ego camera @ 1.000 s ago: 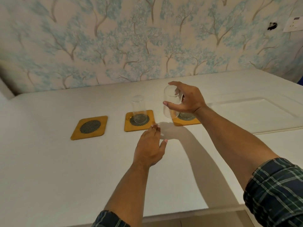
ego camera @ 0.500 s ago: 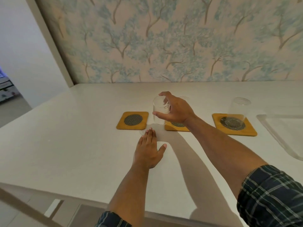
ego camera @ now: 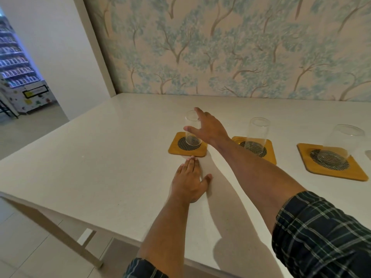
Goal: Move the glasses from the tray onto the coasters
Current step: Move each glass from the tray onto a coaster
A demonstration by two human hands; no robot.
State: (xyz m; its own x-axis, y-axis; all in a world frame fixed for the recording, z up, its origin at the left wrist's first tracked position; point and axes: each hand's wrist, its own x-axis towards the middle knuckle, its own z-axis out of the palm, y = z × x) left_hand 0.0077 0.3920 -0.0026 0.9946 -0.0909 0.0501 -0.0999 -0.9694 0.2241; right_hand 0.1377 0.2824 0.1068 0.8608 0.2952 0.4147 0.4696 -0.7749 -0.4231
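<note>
A: What are the things made of?

B: Three clear, straight-walled cylindrical glasses, each upright on a square wooden coaster with rounded corners and a round dark mesh inset. The left glass [ego camera: 192, 128] stands on the left coaster [ego camera: 187, 145], the middle glass [ego camera: 257, 135] on the middle coaster [ego camera: 256, 148], the right glass [ego camera: 344, 143] on the right coaster [ego camera: 333, 162]. They sit in a row on a smooth, matte white desk [ego camera: 100, 157]. Behind it is wallpaper [ego camera: 220, 47] with pale blue-green trees on a peach ground.

A: Any writing to read?

B: None legible. A lit display cabinet [ego camera: 18, 63] stands far left beyond the white wall; its labels are too small and blurred.

A: And the hands?

B: The right hand [ego camera: 208, 127] is at the left glass, its fingers [ego camera: 198, 113] spread apart, thumb at the glass's near side and forefinger by its rim; whether they touch the glass I cannot tell. The left hand [ego camera: 189, 181] lies flat, palm down on the desk, fingers together and thumb out, the fingertips just short of the left coaster's near edge. Both forearms are bare, with dark plaid sleeves [ego camera: 321, 237] rolled up.

A: What changed from half a second ago?

B: Then the right hand was wrapped around that glass, carrying it above the desk between two coasters, and the left coaster was bare. Now the glass is set on it and the grip has opened. The view has also swung left, so the tray has nearly gone from view. The left hand has stayed flat on the desk.
</note>
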